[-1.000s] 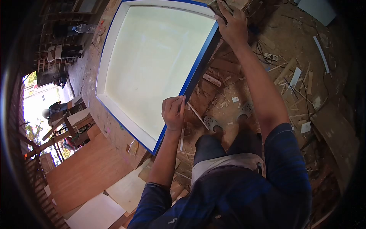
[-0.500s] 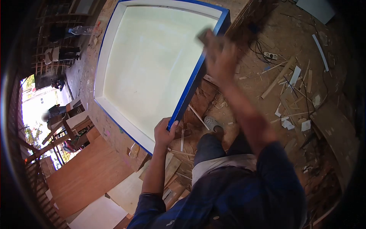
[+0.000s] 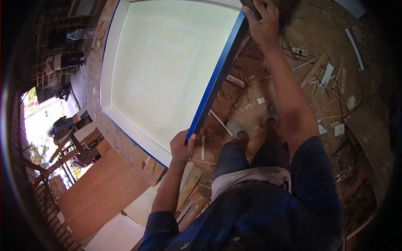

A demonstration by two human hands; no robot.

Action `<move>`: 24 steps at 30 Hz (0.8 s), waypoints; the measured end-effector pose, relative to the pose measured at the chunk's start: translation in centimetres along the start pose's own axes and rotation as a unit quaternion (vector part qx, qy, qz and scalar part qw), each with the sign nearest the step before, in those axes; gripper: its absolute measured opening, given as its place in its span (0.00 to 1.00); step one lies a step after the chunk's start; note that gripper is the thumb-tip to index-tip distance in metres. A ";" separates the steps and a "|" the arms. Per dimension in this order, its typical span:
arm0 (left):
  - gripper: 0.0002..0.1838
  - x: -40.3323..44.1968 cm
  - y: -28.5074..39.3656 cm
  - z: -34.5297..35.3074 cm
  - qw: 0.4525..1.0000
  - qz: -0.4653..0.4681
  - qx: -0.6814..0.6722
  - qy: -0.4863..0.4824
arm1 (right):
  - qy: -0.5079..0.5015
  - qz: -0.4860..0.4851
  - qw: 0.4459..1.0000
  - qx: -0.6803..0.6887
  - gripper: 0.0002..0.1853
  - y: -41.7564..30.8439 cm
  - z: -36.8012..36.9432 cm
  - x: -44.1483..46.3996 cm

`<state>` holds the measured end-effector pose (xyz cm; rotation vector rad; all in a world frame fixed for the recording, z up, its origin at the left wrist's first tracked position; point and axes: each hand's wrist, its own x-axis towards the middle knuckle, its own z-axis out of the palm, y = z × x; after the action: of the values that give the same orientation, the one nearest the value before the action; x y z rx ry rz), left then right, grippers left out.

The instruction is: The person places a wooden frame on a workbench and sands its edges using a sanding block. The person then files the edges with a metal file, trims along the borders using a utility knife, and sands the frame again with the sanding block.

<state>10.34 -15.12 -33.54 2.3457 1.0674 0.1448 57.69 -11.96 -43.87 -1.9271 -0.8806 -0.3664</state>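
A large shallow box frame [image 3: 215, 81] with a blue rim, white inner walls and a pale panel lies in front of me. My left hand [image 3: 182, 147] is closed around its near corner, thumb over the blue edge. At the far end of the same edge, my right hand [image 3: 265, 25] grips a dark block [image 3: 251, 8]. The block is at the frame's far right corner, partly hidden by my fingers and cut off by the top of the view. Whether it presses on the rim, I cannot tell.
The frame rests on a stained worktable [image 3: 121, 138]. Wood scraps and offcuts litter the floor, along with a power strip [image 3: 299, 51] and cables. Plywood sheets [image 3: 102, 184] lie at lower left. A plastic bottle [image 3: 81, 34] and other people [image 3: 63, 124] are farther left.
My right hand has moved up and away along the blue edge with the dark block, to the far corner. The left hand keeps its hold on the near corner. My view has shifted slightly.
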 end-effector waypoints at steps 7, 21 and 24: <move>0.13 0.1 -0.7 0.1 1.000 0.004 0.002 -0.008 | -0.265 -0.014 0.958 0.109 0.22 -19.4 -9.8 -21.1; 0.12 0.8 -0.4 0.4 1.000 0.022 -0.015 0.003 | -0.306 -0.031 0.950 -0.057 0.30 -14.0 -6.6 -9.6; 0.13 -0.4 -1.1 -0.4 0.999 -0.004 0.021 -0.035 | -0.332 -0.038 0.937 0.103 0.28 -20.4 -9.7 -20.1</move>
<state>9.19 -14.66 -33.74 2.3650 1.0544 0.0365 30.26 -22.98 -37.60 -1.8343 -1.3668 0.3538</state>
